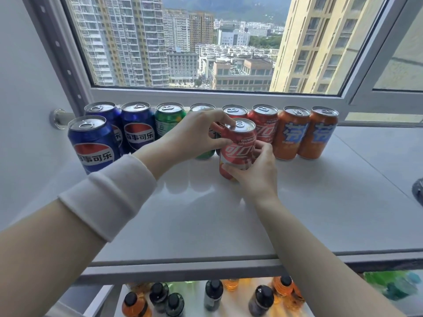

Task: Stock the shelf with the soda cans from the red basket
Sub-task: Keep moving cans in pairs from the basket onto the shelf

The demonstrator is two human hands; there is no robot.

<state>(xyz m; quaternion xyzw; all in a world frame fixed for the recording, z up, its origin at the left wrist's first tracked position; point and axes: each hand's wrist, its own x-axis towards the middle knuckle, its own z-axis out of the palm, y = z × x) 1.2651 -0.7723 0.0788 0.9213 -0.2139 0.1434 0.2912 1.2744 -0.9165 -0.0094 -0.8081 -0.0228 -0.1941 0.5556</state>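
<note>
Several dark-capped bottles (212,296) stand below the forearms. Further, both hands clasp one red can (239,145), upright over the white shelf (201,220): the right hand (256,172) grips its lower part, the left hand (194,133) pinches its top. Behind the hands, a row of cans (263,126) lines the window (217,94).
</note>
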